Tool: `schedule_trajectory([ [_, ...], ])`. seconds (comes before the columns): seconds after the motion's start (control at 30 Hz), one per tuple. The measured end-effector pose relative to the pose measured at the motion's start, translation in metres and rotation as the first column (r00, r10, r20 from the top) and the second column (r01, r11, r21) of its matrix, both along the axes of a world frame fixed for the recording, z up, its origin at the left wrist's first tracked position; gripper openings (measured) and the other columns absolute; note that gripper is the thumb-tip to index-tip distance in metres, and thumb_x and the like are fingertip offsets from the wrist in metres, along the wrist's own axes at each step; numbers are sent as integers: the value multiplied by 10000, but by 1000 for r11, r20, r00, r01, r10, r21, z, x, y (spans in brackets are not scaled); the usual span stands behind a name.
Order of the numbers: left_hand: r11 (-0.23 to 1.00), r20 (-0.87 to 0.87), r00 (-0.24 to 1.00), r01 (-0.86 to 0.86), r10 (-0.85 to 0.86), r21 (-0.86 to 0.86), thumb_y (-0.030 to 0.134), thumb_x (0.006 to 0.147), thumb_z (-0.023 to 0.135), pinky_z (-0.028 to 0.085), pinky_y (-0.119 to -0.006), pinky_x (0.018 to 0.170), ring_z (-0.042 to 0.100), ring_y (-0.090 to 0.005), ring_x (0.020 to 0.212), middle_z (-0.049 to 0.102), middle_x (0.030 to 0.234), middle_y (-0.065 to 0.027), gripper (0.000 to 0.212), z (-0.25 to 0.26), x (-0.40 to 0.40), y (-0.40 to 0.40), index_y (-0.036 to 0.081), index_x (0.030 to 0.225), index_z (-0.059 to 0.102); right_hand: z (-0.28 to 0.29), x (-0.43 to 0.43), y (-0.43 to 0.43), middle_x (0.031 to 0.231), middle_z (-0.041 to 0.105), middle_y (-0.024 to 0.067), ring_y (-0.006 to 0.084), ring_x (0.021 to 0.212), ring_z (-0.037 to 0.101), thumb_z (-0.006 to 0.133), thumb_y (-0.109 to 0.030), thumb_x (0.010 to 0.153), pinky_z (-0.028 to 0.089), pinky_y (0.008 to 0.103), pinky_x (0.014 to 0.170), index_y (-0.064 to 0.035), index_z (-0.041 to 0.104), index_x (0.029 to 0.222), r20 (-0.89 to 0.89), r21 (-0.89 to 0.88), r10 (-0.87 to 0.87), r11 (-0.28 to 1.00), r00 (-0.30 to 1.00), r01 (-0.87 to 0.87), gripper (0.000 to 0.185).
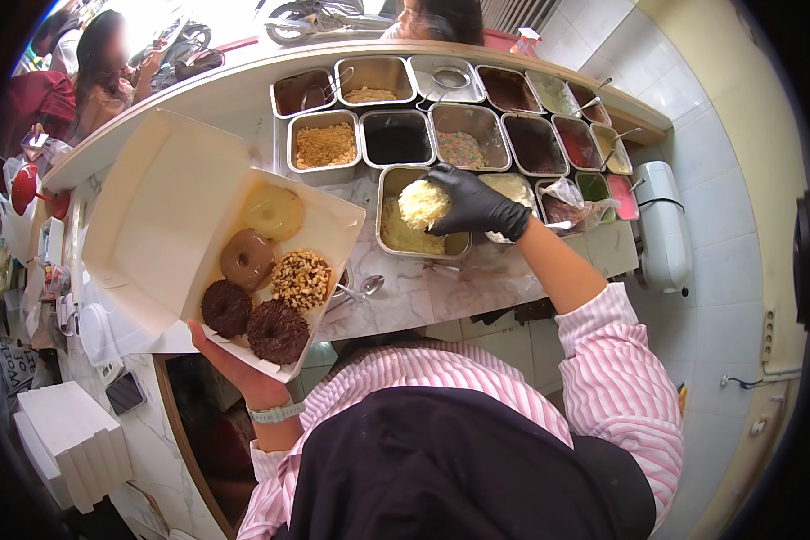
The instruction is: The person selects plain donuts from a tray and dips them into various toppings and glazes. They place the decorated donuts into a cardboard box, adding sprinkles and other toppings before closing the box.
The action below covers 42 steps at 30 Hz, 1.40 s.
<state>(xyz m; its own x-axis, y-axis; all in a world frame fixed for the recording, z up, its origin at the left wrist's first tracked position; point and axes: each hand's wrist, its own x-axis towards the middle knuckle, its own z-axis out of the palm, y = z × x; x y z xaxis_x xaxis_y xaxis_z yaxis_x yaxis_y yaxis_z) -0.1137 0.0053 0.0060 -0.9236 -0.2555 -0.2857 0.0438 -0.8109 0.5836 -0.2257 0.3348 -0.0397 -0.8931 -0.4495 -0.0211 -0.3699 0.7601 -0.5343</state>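
My bare left hand (233,368) supports an open white cardboard box (158,223) from below, its lid tipped back to the left. Inside lie a pale-glazed doughnut (273,210), a brown-glazed doughnut (247,259), a nut-topped doughnut (302,279) and two doughnuts covered in chocolate sprinkles (278,331). In a black glove, my right hand (476,201) grips a doughnut coated in pale yellow shreds (423,204). It is held over a steel pan (386,233) with more of the shreds in its bottom. The fingers hide the doughnut's right side.
Behind are rows of steel topping pans, including chopped nuts (325,145) and coloured sprinkles (460,150). Spoons (371,286) lie on the marbled counter (405,304). A stack of folded white boxes (71,432) and a phone (126,393) are at left. People (101,74) are beyond the counter.
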Motion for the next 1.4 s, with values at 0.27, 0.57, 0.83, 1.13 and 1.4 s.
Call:
schedule_trajectory([
  [0.27,966,-51,990,140,-132,217,500,825,482,411,-426,936,463,-284,1132,463,1250,-96,597,-9,-11,7,101,1261,401,116,-3,-18,991,551,169,278,932,546,772,-315,567,434,332,851,30,518,1057,-83,-97,71,992,994,-79,651],
  [0.57,940,-125,970,233,-208,249,460,840,496,412,-422,935,467,-266,1126,470,1240,-96,560,-5,-27,38,83,1244,409,103,-4,-76,1151,459,176,323,1069,462,769,-237,535,389,390,915,-21,520,1096,-373,70,125,992,919,-107,651],
  [0.83,967,-125,976,197,-178,162,435,844,507,418,-407,932,469,-250,1124,463,1241,-81,544,2,-24,41,94,1252,394,93,-8,-84,1235,424,184,358,1145,401,742,-277,524,340,424,959,-23,576,1037,-393,372,283,919,875,-130,596],
  [1.13,958,-118,984,160,-135,239,457,830,510,417,-401,927,478,-246,1108,481,1216,-73,542,-6,-22,37,102,1230,421,93,-8,-92,1350,273,246,395,1219,303,776,-266,481,286,445,995,-50,581,1063,-300,159,301,951,905,-264,651],
  [1.4,965,-126,988,119,-91,232,485,812,511,428,-398,909,490,-235,1092,511,1166,-60,537,-12,-20,34,109,1192,455,66,-15,-87,1330,302,263,399,1212,322,770,-373,543,284,439,1002,-33,499,1171,-329,289,266,942,906,-172,764],
])
